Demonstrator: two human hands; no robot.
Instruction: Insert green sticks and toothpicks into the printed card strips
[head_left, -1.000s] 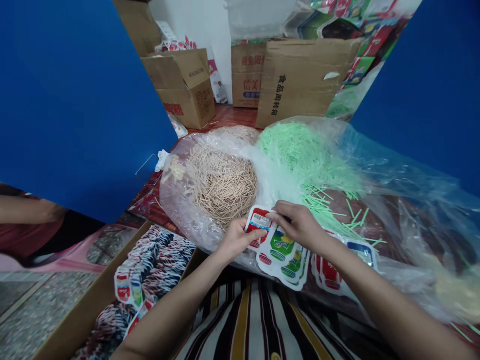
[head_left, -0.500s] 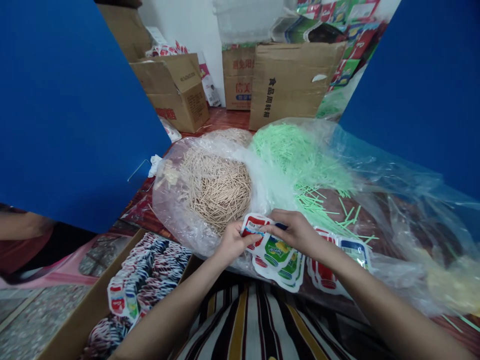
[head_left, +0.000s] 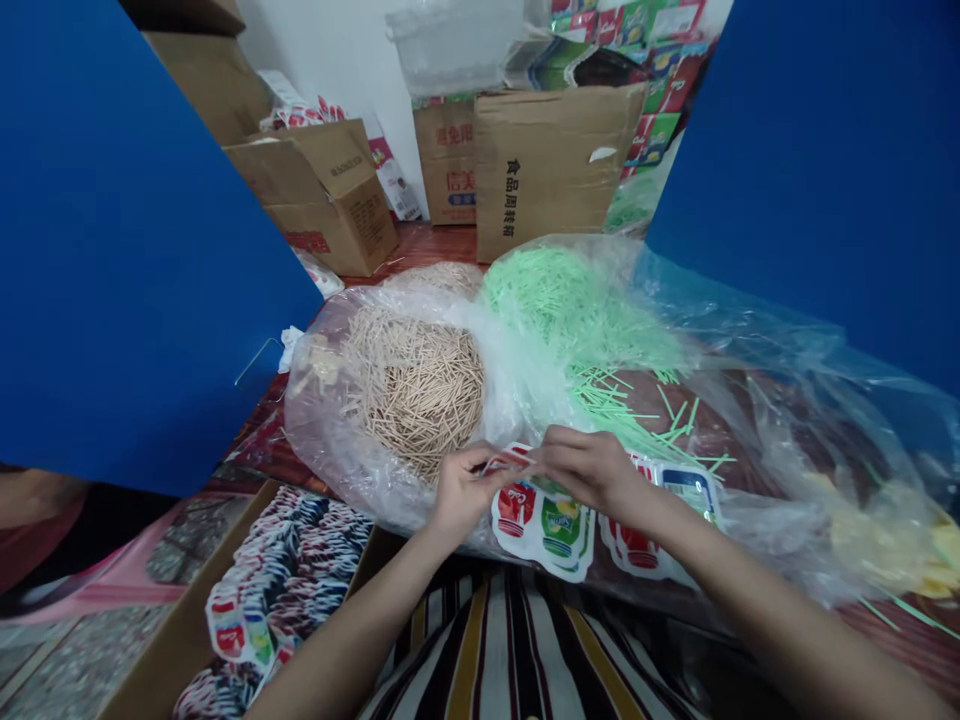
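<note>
Between my two hands a printed candy packet is held, tilted so that I see it nearly edge-on. My left hand pinches its left end, and my right hand grips the right end with fingers curled. Just below them lies a small stack of bottle-shaped packets, red "Cola" beside green. More packets lie partly under my right forearm. Beyond my hands are a bag of thin beige sticks and a heap of pale green sticks, some loose on the table.
An open carton at lower left holds rows of packets. Blue panels stand on both sides. Cardboard boxes line the back. Clear plastic sheeting covers the right. Another person's arm shows at far left.
The packet has tipped from facing me to nearly edge-on between my hands, uncovering the stack below. The whole view has shifted slightly, moving the scene left.
</note>
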